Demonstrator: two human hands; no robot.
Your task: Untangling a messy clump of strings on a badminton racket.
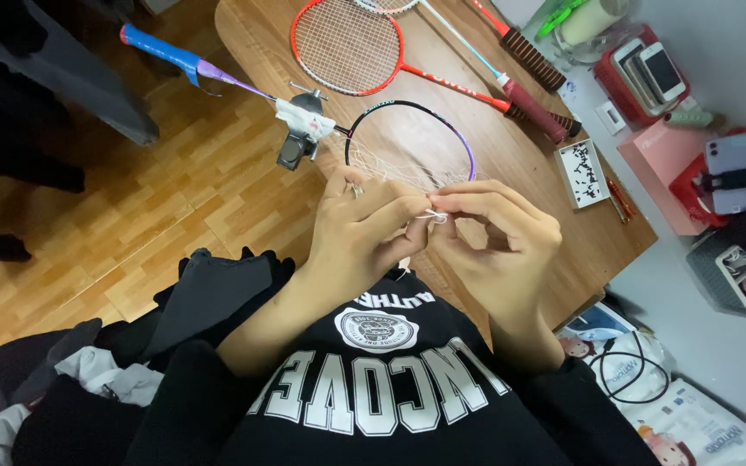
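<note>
While both my hands pinch string [436,216] just over racket [409,142] rim — left hand [364,233], right hand [494,237], fingertips pressed together — slack risk: grip slips, string pulls back through frame.

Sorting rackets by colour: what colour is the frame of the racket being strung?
Black with a purple stretch on the racket frame, seen in the head view.

An orange badminton racket [347,43] is laid on a wooden table [528,155], beside a small box of black pieces [584,173]. Several phones [649,73] are stacked on a red case [619,91].
</note>
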